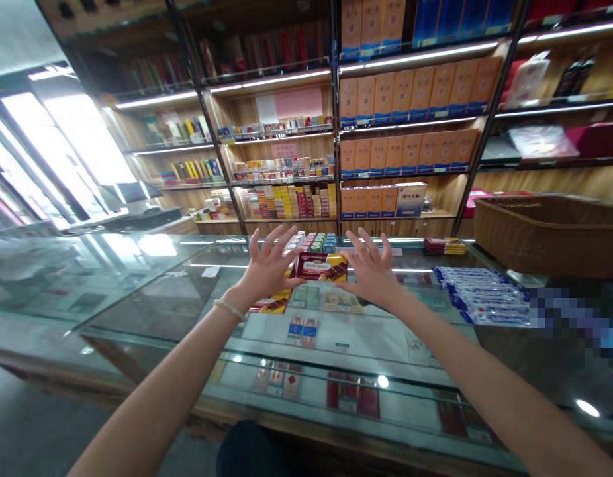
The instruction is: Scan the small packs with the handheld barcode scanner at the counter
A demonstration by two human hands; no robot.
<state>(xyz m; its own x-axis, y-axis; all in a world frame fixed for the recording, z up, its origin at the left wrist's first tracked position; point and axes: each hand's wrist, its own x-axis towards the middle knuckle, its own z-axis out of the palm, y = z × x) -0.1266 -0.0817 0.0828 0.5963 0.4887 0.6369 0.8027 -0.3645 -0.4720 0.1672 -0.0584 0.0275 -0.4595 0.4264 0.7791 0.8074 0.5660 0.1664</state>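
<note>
A red and yellow chocolate box point(322, 267) stands upright between my two hands, over the glass counter point(336, 344). My left hand point(271, 265) is at its left end, fingers spread and raised, the thumb close to the lower left corner. At the right end is my right hand point(370, 270), also with spread fingers, its thumb near the lower right corner. Whether the thumbs touch the box is hard to tell. Another red and yellow box point(277, 303) lies on the glass below my left hand, partly hidden by it.
Blue-and-white packets point(485, 295) lie on the counter at the right, near a brown basket point(549, 232). A small stack of red and yellow boxes point(444, 246) sits farther back. Stocked shelves point(400, 122) rise behind the counter.
</note>
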